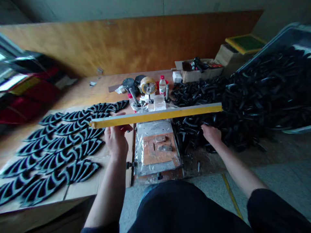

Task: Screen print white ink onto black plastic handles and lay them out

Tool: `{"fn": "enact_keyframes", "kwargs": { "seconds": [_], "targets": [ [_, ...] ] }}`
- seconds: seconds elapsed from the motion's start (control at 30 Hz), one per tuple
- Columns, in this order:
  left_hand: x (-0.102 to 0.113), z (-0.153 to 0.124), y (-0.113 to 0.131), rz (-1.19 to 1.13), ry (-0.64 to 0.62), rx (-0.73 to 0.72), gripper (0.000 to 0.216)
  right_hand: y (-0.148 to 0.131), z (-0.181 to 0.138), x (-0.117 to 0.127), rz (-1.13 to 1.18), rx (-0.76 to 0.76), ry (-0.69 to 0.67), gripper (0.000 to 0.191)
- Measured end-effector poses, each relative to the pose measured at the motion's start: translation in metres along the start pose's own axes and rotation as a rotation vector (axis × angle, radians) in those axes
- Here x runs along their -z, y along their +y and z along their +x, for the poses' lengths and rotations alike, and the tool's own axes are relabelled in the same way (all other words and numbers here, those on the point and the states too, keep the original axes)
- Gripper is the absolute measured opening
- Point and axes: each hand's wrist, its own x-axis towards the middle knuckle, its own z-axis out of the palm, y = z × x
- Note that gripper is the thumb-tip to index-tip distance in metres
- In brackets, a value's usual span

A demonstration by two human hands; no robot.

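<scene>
My left hand (116, 140) reaches over the bench beside rows of black curved, slatted pieces (60, 142). A long yellow-and-white bar (157, 117) crosses in front of its fingers and hides part of them. The thumb stands apart from the fingers, and no held thing shows. At the near side of a heap of glossy black parts (252, 106), my right hand (212, 134) has its fingers closed at a black part, mostly hidden. Between the hands lies a plastic-covered fixture plate (155, 126) with a brown board (159, 149) and small blocks on it.
Behind the bar stand a tape roll (148, 85), a red-capped bottle (162, 85), dark round containers (129, 83) and a white block (159, 102). An open cardboard box (191, 76) sits at the back right. A tilted clear bin (264, 47) spills black parts. Red bags (31, 97) lie left.
</scene>
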Motion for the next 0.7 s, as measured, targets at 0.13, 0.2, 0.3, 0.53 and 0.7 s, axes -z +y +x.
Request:
{"fn": "enact_keyframes", "kwargs": {
  "seconds": [0.13,0.2,0.3,0.53,0.7],
  "targets": [
    [0.001,-0.002,0.003,0.034,-0.056,0.003,0.023,-0.011,-0.004,-0.008,-0.015,0.009,0.065,0.033],
    [0.002,-0.002,0.003,0.058,-0.070,-0.001,0.026,-0.011,-0.002,-0.007,0.013,0.011,0.162,0.029],
    [0.004,-0.001,0.000,0.071,-0.072,-0.001,0.028,-0.014,0.000,-0.002,0.163,-0.046,0.332,0.024],
    [0.008,0.000,-0.002,0.036,-0.126,-0.012,0.032,-0.119,-0.044,-0.002,0.752,0.587,0.113,0.030],
    [0.011,0.001,-0.001,0.051,-0.176,-0.009,0.038,-0.184,-0.071,-0.005,0.411,0.871,-0.005,0.038]
  ]
}}
